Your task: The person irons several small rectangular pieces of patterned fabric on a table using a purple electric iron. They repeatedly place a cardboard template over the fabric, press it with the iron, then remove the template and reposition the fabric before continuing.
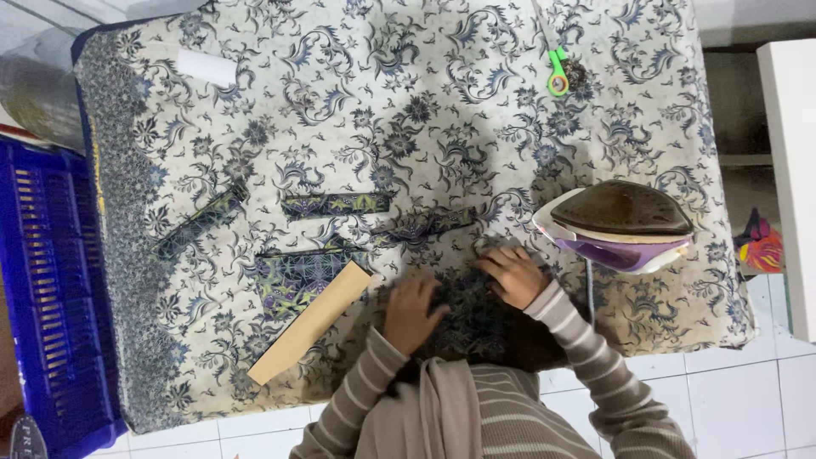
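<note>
My left hand (411, 310) and my right hand (512, 274) both press flat on a dark patterned piece of fabric (472, 310) lying on the floral cloth-covered surface (382, 110). The fingers of both hands are spread on the fabric. Just left of my left hand lies a tan cardboard strip (312, 322), partly over another dark patterned piece (299, 274). Three narrow dark fabric strips lie further out: one (201, 223) at the left, one (336, 204) in the middle, one (425, 227) near my right hand.
An iron (619, 225) stands on its heel right of my right hand, soleplate up. Green-handled scissors (557, 75) lie at the far edge. A white paper piece (206, 67) sits far left. A blue plastic crate (47, 289) stands on the floor at the left.
</note>
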